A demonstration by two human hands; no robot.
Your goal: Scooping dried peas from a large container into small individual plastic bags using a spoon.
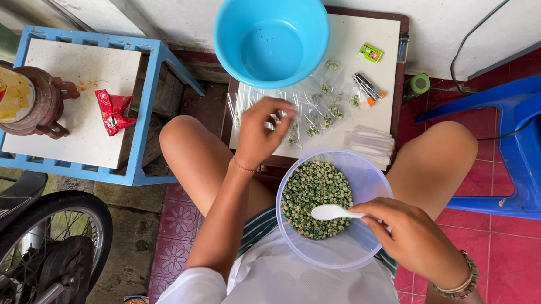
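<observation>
Gripping a white plastic spoon [333, 212] pointing leftward from its fingers over green peas [314, 196], the right hand [409, 237] sits nearer; the left hand [260, 130] pinches small clear packets [275, 119].

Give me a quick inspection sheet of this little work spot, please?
Surface: white board on a low table.
Job's things: clear bowl of green peas; white spoon; small clear bags.
Clutter: blue basin, stapler, small green box, red wrapper.
Hands: left hand holds small bags; right hand holds the spoon.
Cables: black cable along the wall.
Surroundings: blue stool, blue chair, motorbike wheel.
</observation>
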